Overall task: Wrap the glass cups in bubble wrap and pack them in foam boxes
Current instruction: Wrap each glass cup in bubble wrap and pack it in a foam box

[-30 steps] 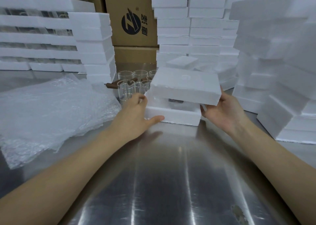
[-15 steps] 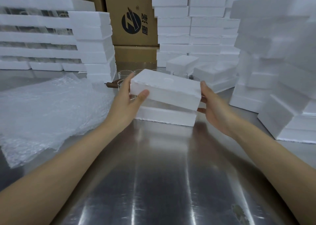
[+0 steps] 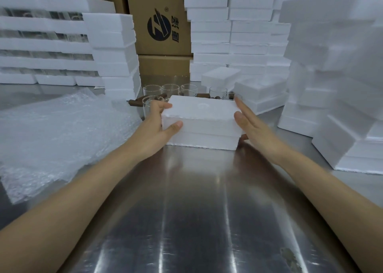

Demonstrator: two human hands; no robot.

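A white foam box (image 3: 202,142) sits on the steel table with its foam lid (image 3: 202,112) lying flat on top. My left hand (image 3: 157,127) grips the lid's left end, thumb on the front face and fingers over the back edge. My right hand (image 3: 248,123) presses flat against the lid's right end with straight fingers. Several clear glass cups (image 3: 170,89) with brown handles stand just behind the box. A pile of bubble wrap (image 3: 58,131) lies at the left.
Tall stacks of foam boxes (image 3: 342,76) crowd the right side, the back (image 3: 230,30) and the left (image 3: 116,53). Cardboard cartons (image 3: 159,24) stand at the back centre. Bare steel table (image 3: 196,221) stretches in front of me.
The lid, held tilted above the box by both hands, has come down and left onto the base and now lies flat. My right hand has flattened against its end.
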